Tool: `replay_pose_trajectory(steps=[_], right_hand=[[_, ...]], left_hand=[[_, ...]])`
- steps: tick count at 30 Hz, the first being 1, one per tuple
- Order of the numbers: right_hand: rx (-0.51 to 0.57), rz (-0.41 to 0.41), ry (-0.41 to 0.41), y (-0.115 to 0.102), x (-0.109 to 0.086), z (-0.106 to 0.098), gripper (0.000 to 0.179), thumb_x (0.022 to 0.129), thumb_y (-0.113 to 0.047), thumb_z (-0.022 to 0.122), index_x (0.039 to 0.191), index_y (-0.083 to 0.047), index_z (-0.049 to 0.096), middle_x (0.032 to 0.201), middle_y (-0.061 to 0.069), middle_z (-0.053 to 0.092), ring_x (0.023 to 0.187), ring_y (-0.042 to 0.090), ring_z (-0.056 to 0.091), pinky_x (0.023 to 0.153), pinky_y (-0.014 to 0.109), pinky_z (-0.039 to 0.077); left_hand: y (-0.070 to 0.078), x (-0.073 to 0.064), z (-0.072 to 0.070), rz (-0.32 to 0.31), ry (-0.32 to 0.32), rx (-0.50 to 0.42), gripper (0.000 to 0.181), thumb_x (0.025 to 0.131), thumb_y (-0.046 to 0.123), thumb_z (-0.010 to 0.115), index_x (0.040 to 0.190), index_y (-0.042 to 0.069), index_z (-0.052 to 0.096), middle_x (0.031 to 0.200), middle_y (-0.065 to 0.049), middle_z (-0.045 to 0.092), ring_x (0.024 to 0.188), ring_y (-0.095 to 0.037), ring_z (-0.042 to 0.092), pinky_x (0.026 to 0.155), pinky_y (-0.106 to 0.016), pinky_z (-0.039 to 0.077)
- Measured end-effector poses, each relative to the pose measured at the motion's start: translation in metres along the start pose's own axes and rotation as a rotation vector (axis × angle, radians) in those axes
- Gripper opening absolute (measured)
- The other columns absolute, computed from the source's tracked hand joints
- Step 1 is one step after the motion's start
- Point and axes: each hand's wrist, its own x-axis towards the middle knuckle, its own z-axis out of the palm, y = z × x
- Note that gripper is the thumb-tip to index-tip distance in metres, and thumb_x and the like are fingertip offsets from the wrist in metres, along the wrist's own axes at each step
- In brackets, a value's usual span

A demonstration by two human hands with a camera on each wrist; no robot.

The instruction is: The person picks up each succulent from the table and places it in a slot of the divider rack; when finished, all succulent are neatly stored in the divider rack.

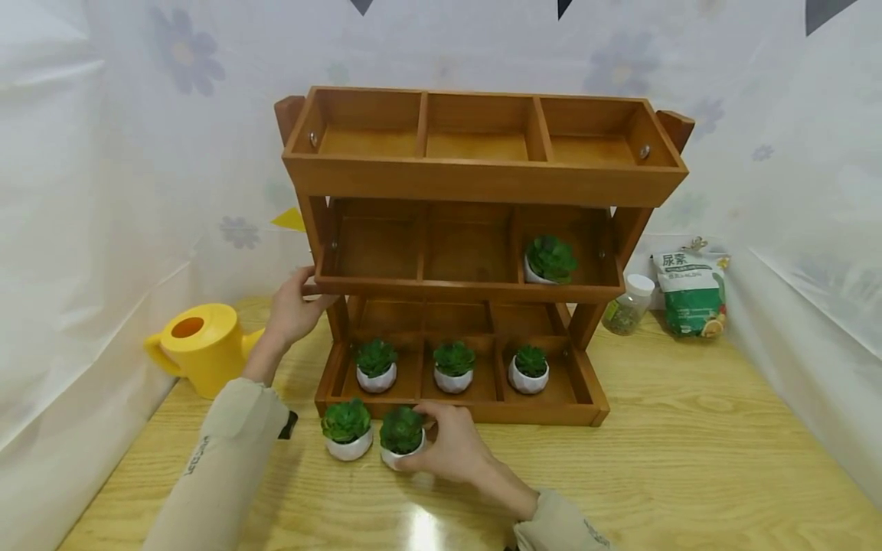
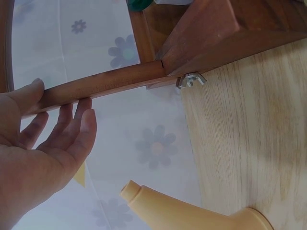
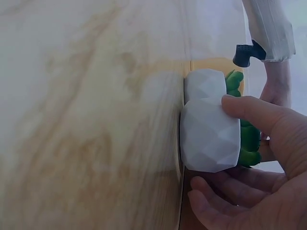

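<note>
My right hand (image 1: 451,444) holds a potted succulent (image 1: 400,435) in a white faceted pot, at the front of a three-tier wooden planter shelf (image 1: 482,182). In the right wrist view, the thumb lies on the upper edge of the white pot (image 3: 209,139), with the fingers around its other side. A second potted succulent (image 1: 347,444) stands just left of it on the table. At the shelf's left side my left hand (image 1: 295,312) grips the wooden side post (image 2: 105,82), thumb on one face and fingers on the other.
Three potted succulents, the middle one (image 1: 453,379) among them, sit in the bottom tier; another (image 1: 549,264) is in the middle tier's right compartment. A yellow watering can (image 1: 210,356) stands left. A lidded jar (image 1: 627,308) and green-white bag (image 1: 692,295) stand right.
</note>
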Motion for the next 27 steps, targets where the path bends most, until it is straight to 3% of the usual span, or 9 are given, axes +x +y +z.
replay_pose_trajectory(steps=[12, 20, 27], right_hand=[[0.031, -0.014, 0.014, 0.002, 0.001, -0.009, 0.063, 0.062, -0.03, 0.09, 0.113, -0.001, 0.067, 0.091, 0.003, 0.068, 0.071, 0.011, 0.061, 0.062, 0.022, 0.051], [0.068, -0.032, 0.02, -0.003, -0.001, -0.024, 0.053, 0.065, -0.03, 0.088, 0.11, -0.008, 0.068, 0.091, -0.002, 0.069, 0.077, 0.011, 0.063, 0.066, 0.025, 0.052], [0.134, 0.013, 0.006, -0.008, 0.001, -0.045, 0.063, 0.07, -0.032, 0.085, 0.121, -0.003, 0.063, 0.095, 0.001, 0.068, 0.08, 0.015, 0.064, 0.068, 0.03, 0.054]], left_hand=[[-0.002, 0.001, 0.0, 0.007, -0.001, -0.004, 0.058, 0.097, 0.023, 0.058, 0.145, 0.001, 0.036, 0.14, -0.026, 0.043, 0.12, -0.044, 0.049, 0.087, -0.054, 0.05], [-0.004, 0.002, 0.0, 0.016, 0.001, -0.008, 0.057, 0.097, 0.021, 0.058, 0.145, 0.001, 0.036, 0.14, -0.026, 0.043, 0.119, -0.045, 0.05, 0.085, -0.054, 0.051], [-0.005, 0.001, 0.001, 0.014, 0.0, -0.006, 0.057, 0.097, 0.021, 0.058, 0.145, 0.001, 0.036, 0.141, -0.025, 0.043, 0.12, -0.044, 0.05, 0.086, -0.055, 0.051]])
